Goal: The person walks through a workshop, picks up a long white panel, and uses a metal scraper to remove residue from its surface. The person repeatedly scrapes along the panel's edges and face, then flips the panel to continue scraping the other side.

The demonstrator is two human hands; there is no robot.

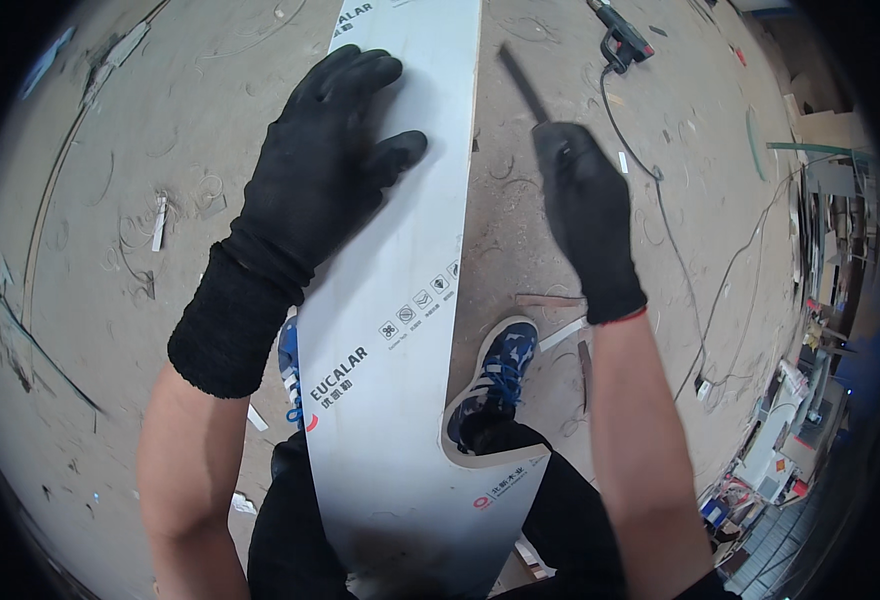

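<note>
A long white film-covered board (402, 247) with printed writing lies lengthwise before me, its near end over my legs. A rounded notch is cut into its right edge near my right shoe (501, 367). My left hand (335, 127), in a black glove with a thick dark cuff, rests on the board's left side with fingers spread. My right hand (586, 202), also in a black glove, is closed around the end of a dark, narrow, flat tool (522, 81), perhaps a file. The tool points away from me, to the right of the board and apart from it.
A heat gun (623, 37) lies on the concrete floor (710, 195) at the upper right, its cord (669, 225) running towards me. Thin offcut strips (159, 223) and curled scraps are scattered about. Stacked boards (834, 247) and a cluttered heap of things (777, 450) stand along the right side.
</note>
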